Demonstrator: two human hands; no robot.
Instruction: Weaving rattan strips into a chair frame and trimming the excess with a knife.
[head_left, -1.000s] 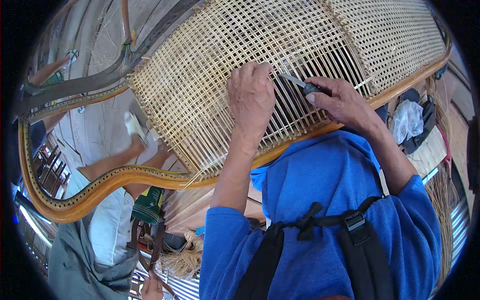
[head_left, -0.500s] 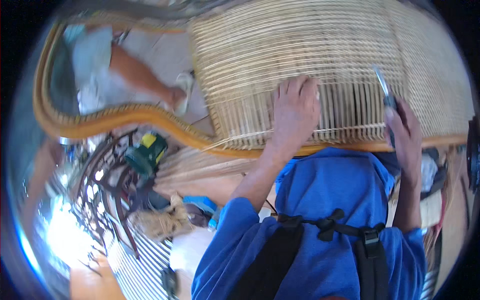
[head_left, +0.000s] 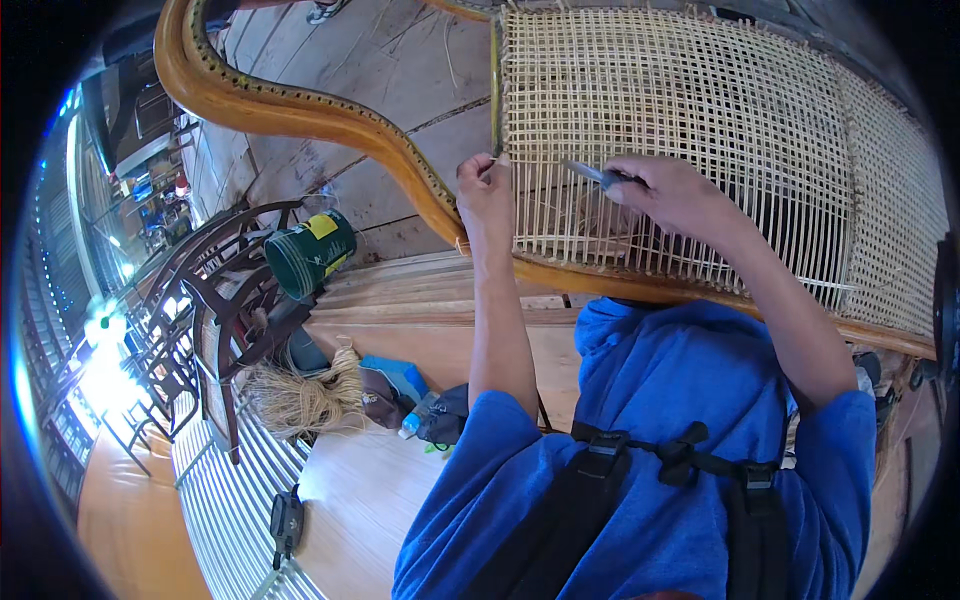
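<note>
Left hand (head_left: 487,195) has slid to cane panel's (head_left: 700,130) edge, pinching a strand.

Seen from above, a left hand (head_left: 487,195) pinches a cane strand at the edge of a woven cane panel (head_left: 700,150) while the right hand (head_left: 672,192) grips a slim metal tool (head_left: 592,174) against it.
</note>
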